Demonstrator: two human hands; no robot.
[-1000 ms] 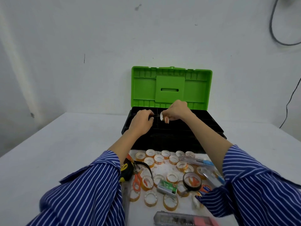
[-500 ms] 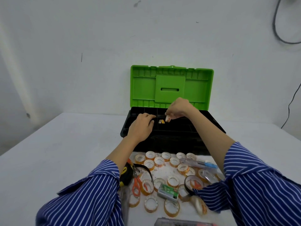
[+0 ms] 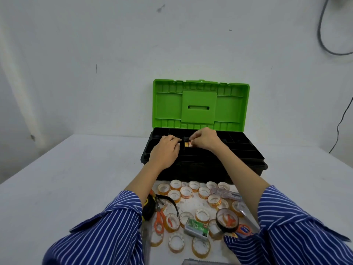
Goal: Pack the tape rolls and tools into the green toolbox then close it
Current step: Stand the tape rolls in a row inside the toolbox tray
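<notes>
I make this an early point in the packing. One small tape roll (image 3: 188,144) sits in a middle compartment of the black tray in the green toolbox (image 3: 246,150), standing on edge as far as I can tell, its hole facing roughly along the box's length (it is small and half hidden, so I would not swear to it). My right hand (image 3: 203,139) has fingers curled down at that roll, pinching or just touching it. My left hand (image 3: 166,151) rests on the tray just beside it, fingers bent; whether it grips anything I cannot tell.

The toolbox stands toward the far edge of the table (image 3: 76,178), long axis running left to right, green lid (image 3: 200,104) upright at the back, opening facing me.

Nearly everything is left: the loose tape rolls (image 3: 186,192) lie flat along the near edge in front of the box, with the orange scissors (image 3: 159,219), a black tape ring (image 3: 227,219), a staple box (image 3: 196,228) and a tape measure (image 3: 148,207). Closing comes last.
</notes>
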